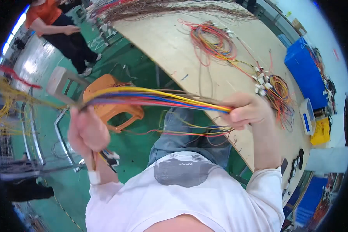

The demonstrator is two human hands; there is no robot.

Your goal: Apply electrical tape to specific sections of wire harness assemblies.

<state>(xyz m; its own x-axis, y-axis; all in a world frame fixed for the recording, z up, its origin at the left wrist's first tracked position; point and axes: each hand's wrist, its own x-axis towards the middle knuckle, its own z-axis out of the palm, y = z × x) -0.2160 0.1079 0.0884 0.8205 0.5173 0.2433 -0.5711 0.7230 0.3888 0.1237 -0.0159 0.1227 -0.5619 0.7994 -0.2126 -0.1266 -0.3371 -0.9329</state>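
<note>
One broad plywood worktop [220, 73] fills the upper middle of the view, its curved near edge running from the far left corner down toward the lower right. A green floor [135, 139] lies below that edge, and on it stands an orange plastic stool [112, 110] beside a pale grey one [60, 81]. At the far left a person in an orange top [46, 13] stands on the floor, well apart from the worktop. A blue bin [305, 75] sits at the worktop's right edge, with a yellow box [321, 131] just below it near the right corner. Along the far edge lies a long brownish mass of wires [174, 9]. A loose coil of red, orange and yellow wires [214, 40] rests toward the middle of the worktop, and a second coil with white connectors [276, 91] lies closer to the right edge.

Off the worktop, in the air over its near edge, a bundle of coloured wires [154, 96] is stretched between both hands. The right hand [247, 110] is closed tight around one end of the bundle, fingers curled over it. The left hand [87, 129] is closed as a fist around the other end, from which small connectors [110, 158] hang below the wrist. Thin loose strands [189, 133] sag beneath the bundle, over the person's lap.
</note>
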